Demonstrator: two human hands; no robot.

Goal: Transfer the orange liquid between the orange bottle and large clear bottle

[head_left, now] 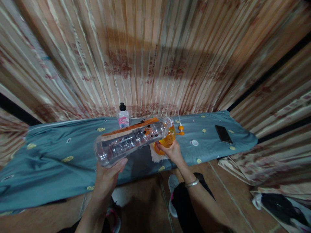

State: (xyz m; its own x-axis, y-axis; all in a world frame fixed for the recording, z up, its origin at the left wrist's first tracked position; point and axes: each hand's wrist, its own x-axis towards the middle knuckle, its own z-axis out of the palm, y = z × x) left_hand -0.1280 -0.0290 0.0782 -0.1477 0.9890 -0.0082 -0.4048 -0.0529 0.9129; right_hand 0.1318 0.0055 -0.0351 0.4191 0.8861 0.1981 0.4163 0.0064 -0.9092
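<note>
Head view, left hand (107, 176) gripping tilted clear bottle (131, 140), right hand (171, 151) cupping orange cup (168, 139)

Large clear plastic bottle (132, 140) with orange label, tipped nearly horizontal, base near-left, mouth far-right, looks almost empty. Mouth sits over a small orange cup (168, 139), translucent, holding orange liquid, roughly upright at centre, above the teal-covered surface (48, 161).

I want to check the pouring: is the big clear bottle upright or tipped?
Tipped: the clear bottle lies almost level in the left hand, mouth at the orange cup.
</note>
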